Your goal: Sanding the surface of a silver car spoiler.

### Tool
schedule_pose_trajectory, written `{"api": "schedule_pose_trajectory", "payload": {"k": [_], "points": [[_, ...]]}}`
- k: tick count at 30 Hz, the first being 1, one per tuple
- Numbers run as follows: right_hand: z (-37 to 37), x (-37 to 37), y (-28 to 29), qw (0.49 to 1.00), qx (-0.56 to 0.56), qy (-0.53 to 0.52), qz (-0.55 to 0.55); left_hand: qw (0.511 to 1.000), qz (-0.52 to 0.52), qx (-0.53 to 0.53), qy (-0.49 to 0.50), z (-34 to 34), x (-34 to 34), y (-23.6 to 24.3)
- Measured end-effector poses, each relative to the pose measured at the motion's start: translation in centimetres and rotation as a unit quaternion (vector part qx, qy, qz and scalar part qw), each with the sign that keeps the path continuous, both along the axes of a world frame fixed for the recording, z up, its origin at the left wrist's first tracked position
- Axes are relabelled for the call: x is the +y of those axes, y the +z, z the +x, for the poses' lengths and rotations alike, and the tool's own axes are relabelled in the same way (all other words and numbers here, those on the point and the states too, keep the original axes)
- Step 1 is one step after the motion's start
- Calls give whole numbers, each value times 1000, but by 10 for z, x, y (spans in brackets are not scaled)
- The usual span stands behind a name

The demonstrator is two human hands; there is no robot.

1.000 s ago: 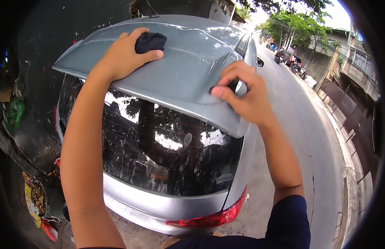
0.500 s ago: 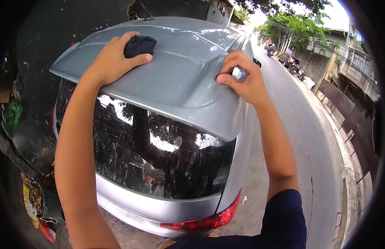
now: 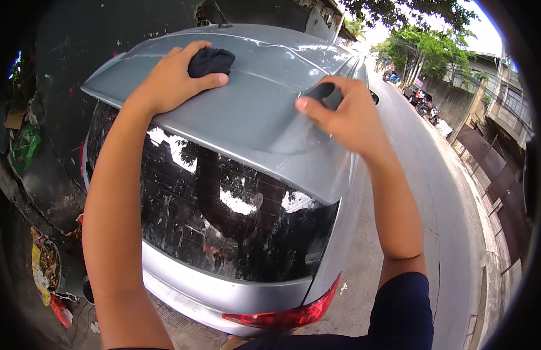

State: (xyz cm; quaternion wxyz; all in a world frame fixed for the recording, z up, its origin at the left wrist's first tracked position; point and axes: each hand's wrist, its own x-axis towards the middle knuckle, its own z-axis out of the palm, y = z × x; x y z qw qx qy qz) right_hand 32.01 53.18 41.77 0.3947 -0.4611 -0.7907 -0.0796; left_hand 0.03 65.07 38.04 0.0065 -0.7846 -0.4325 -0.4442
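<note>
My left hand [image 3: 180, 79] rests on the grey-painted rear spoiler [image 3: 253, 116] of a silver car, fingers curled round a bunched dark navy cloth [image 3: 211, 60]. My right hand [image 3: 349, 119], somewhat blurred, grips a thin dark grey pad or folded sheet [image 3: 322, 91] at the raised right end of the spoiler, thumb toward the middle. Below the spoiler's edge are the streaked rear window [image 3: 235, 227], which mirrors trees and sky, and a red tail light [image 3: 291, 312].
A dark, cracked wall [image 3: 57, 175] runs along the car's left, with a bin of dry leaves and litter [image 3: 46, 262] at its foot. On the right, a narrow road [image 3: 416, 186] runs past parked motorcycles and vehicles [image 3: 422, 102], a gated wall [image 3: 480, 169] and trees.
My right hand has shifted about over the spoiler's right end, going up and then slightly left and blurring. My left hand stays on the cloth; the whole view has shifted slightly.
</note>
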Motion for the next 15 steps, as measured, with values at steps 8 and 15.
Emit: {"api": "schedule_pose_trajectory", "payload": {"k": [8, 15], "points": [[-38, -23, 14, 997, -46, -19, -53, 1000, 5, -13, -7, 0, -1, -2], [-51, -17, 39, 967, -170, -38, -185, 1000, 2, 4, -1, -1, 2, -2]]}}
